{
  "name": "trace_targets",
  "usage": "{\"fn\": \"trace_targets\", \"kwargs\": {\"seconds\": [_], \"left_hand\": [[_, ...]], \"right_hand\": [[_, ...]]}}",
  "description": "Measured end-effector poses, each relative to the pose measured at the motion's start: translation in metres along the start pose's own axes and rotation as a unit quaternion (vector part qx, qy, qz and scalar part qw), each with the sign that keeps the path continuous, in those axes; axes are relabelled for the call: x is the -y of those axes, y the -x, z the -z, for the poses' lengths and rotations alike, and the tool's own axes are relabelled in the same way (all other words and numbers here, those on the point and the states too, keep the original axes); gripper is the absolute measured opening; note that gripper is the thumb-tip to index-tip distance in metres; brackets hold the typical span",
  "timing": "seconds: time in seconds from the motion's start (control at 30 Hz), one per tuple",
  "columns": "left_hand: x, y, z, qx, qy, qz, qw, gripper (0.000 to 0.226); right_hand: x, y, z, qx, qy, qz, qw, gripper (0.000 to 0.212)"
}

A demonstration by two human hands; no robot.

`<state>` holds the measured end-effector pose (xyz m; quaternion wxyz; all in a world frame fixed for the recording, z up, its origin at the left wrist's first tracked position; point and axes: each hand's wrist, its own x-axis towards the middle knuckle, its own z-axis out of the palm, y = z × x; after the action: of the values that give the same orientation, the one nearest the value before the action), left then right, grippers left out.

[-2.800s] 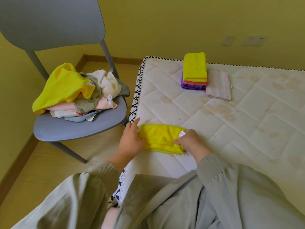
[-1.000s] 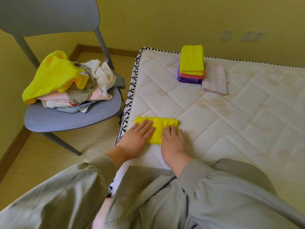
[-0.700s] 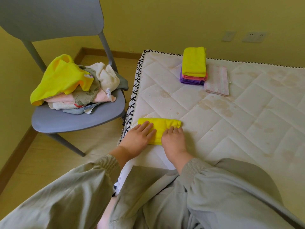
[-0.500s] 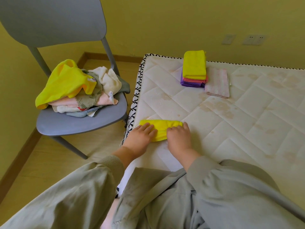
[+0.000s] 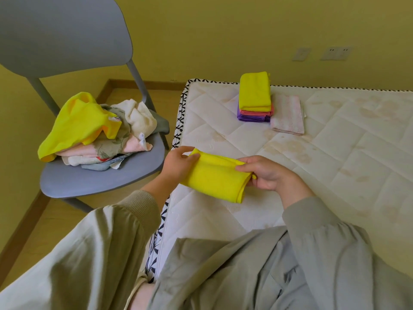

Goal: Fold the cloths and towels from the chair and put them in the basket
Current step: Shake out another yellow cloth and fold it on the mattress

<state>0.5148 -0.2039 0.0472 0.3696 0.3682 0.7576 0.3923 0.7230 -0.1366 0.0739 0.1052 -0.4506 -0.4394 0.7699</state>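
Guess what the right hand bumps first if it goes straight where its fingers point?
Probably the left hand, gripping the other end of the yellow cloth the right hand pinches; depth is unclear.

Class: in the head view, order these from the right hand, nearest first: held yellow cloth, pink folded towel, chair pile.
1. Held yellow cloth, pinched by the right hand.
2. Pink folded towel, farther back on the mattress.
3. Chair pile, far left.
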Motion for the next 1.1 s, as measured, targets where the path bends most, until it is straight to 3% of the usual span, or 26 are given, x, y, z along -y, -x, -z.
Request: {"fn": "trace_targets", "kwargs": {"seconds": [0.17, 0.27, 0.37, 0.43, 0.53, 0.6, 0.83, 1.1], "left_hand": [[-0.007, -0.034, -0.022, -0.069, 0.104, 0.056, 0.991, 0.034], [-0.004, -0.050, -0.043, -0.066, 0.146, 0.050, 0.986, 0.033], [0.002, -0.065, -0.067, -0.052, -0.016, -0.027, 0.998, 0.034], [0.007, -0.079, -0.085, -0.015, -0.124, -0.095, 0.988, 0.038], [0.017, -0.088, -0.115, 0.035, -0.336, -0.134, 0.931, 0.053], [0.023, -0.085, -0.127, 0.028, -0.413, -0.127, 0.901, 0.061], [0.023, -0.109, -0.128, 0.037, -0.502, -0.231, 0.833, 0.069], [0.022, -0.108, -0.133, 0.027, -0.483, -0.242, 0.841, 0.070]], "right_hand": [[0.014, -0.009, 0.014, -0.043, -0.129, 0.041, 0.990, 0.020], [0.021, -0.016, 0.019, -0.069, -0.251, 0.100, 0.960, 0.020], [0.029, -0.021, 0.025, -0.092, -0.338, 0.157, 0.923, 0.021], [0.032, -0.025, 0.031, -0.095, -0.376, 0.174, 0.905, 0.021], [0.035, -0.032, 0.040, -0.113, -0.417, 0.192, 0.881, 0.020], [0.039, -0.038, 0.047, -0.124, -0.432, 0.209, 0.869, 0.019], [0.075, -0.052, 0.086, -0.190, -0.400, 0.281, 0.852, 0.031], [0.125, -0.076, 0.157, -0.252, -0.356, 0.299, 0.849, 0.024]]}}
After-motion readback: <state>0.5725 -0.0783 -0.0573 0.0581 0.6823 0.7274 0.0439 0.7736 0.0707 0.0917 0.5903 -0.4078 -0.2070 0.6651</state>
